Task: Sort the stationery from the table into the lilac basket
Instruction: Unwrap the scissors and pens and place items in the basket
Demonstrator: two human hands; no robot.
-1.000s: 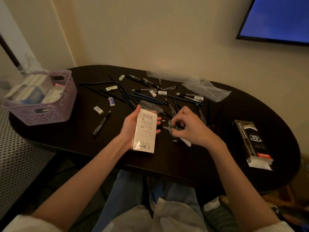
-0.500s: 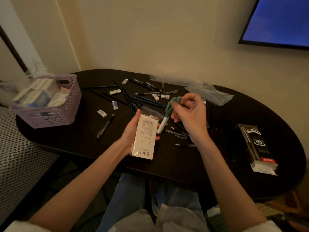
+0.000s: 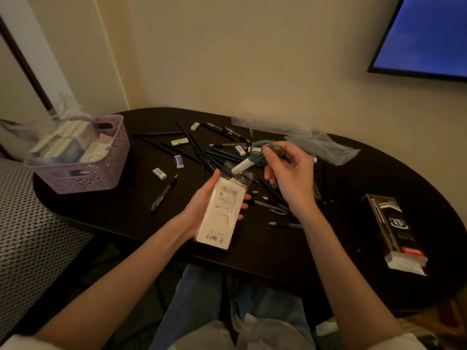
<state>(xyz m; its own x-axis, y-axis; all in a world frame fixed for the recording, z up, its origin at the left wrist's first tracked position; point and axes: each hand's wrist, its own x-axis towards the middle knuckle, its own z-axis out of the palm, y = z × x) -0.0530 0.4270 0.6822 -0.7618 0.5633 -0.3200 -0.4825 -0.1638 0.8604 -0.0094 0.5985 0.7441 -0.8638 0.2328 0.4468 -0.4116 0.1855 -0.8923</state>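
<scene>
The person wears a white top, its sleeves [image 3: 15, 343] pushed up past the elbows leaving both forearms bare, and blue jeans [image 3: 192, 299]; the hands carry no rings.

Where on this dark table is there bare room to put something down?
Bare patches: between the lilac plastic basket and the lone black pen, and the near edge between the white packet and the black pen box. The middle, with its scattered pencils, is crowded.

basket [image 3: 96, 170] contents blurred (screen [image 3: 427, 39] cropped)
</scene>
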